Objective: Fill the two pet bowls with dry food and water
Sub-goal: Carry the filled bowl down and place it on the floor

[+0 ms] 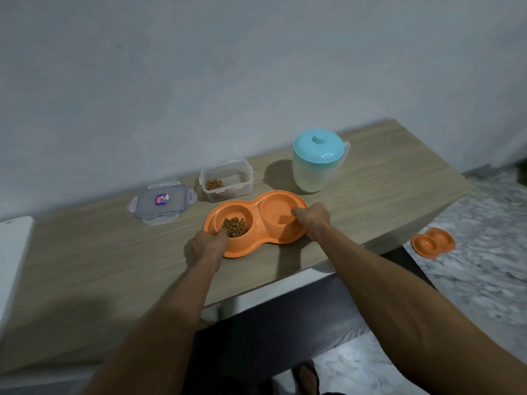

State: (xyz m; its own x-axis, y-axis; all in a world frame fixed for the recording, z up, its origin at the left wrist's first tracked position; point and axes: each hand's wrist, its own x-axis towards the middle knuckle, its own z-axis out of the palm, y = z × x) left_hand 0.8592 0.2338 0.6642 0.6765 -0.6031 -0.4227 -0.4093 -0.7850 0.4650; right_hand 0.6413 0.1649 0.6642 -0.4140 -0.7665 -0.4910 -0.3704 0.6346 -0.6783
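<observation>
An orange double pet bowl [258, 208] lies on the wooden table. Its left cup holds brown dry food [234, 226]. The right cup [275, 212] looks orange inside; whether it holds water I cannot tell. My left hand [206, 245] grips the bowl's near-left rim, thumb over the edge by the food. My right hand [312, 220] grips the rim at the right cup. A clear food container [226, 180] with a little kibble stands behind the bowl. A translucent jug with a light-blue lid [318, 163] stands behind on the right.
The container's clear lid [162, 202] lies flat to the left. A white object [12, 252] sits at the table's left edge. A second orange double bowl [433, 242] lies on the marbled floor to the right. The wall runs close behind the table [385, 178].
</observation>
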